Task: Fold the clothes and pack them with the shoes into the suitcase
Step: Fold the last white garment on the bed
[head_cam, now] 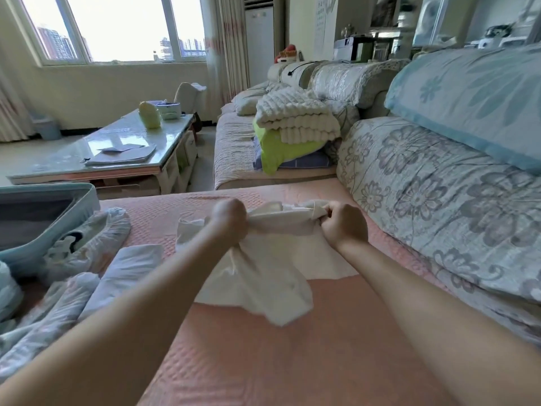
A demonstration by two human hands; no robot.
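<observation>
- Head view: looked down along two bare forearms onto a pink cover (263, 361) spread over a wide seat.
- Gripped a white garment (272, 259) by its upper edge with both hands, well apart from each other along that edge.
- Bunched one end of that edge in the left hand (229, 218), fingers curled tight round the cloth, back of the hand toward the camera.
- Pinched the other end in the right hand (345, 227), thumb and curled fingers pressed onto a rolled fold.
- Held the upper edge lifted off the seat and left the lower part draped and crumpled on the pink cover between the forearms.
- Saw a pale blue suitcase (44, 206) lying open at the left edge, partly cut off by the frame.
- Saw what looked like a shoe (96, 232) inside clear plastic, touching the suitcase rim, and a folded cloth (128, 268) just beside it on the pink cover.
- Noted a flowered cushion (424, 186) along the right side, near the right hand.
- Noted stacked blankets (295, 118) farther back and a coffee table (117, 148) beyond the suitcase.
</observation>
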